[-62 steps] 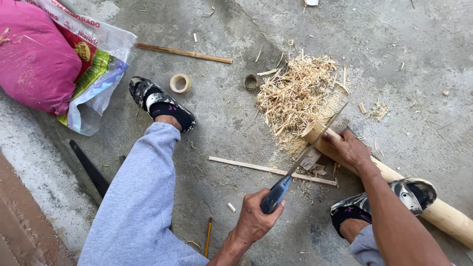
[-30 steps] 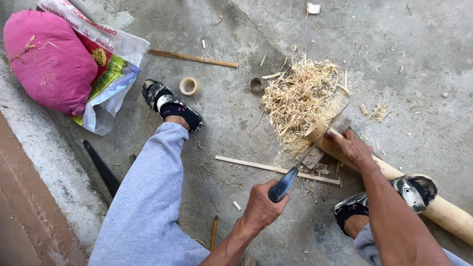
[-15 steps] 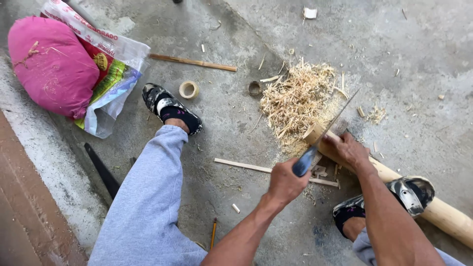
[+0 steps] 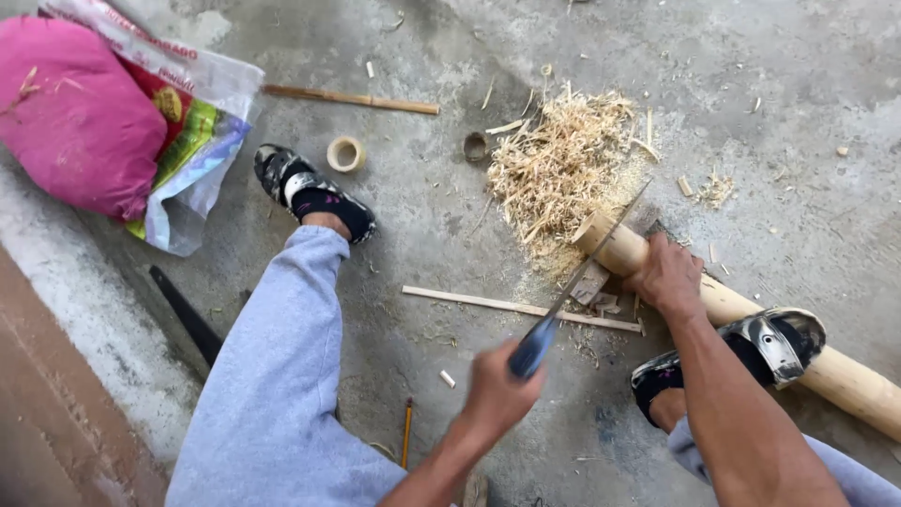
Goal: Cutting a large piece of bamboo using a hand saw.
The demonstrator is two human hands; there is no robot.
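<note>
Pale bamboo pole (image 4: pixel 751 324) lies on the concrete floor (image 4: pixel 798 113), its cut end pointing up-left beside a heap of straw-coloured shavings (image 4: pixel 563 164). The right hand (image 4: pixel 668 274) presses down on the pole near that end, fingers wrapped over it. The left hand (image 4: pixel 497 390) is closed around the blue handle of a thin saw (image 4: pixel 587 268), whose blade rests across the pole's end. A wood strip (image 4: pixel 516 307) lies just beside the pole. Further off are a pencil (image 4: pixel 407 432), a tape roll (image 4: pixel 345 153) and a pink bag (image 4: pixel 75 113).
</note>
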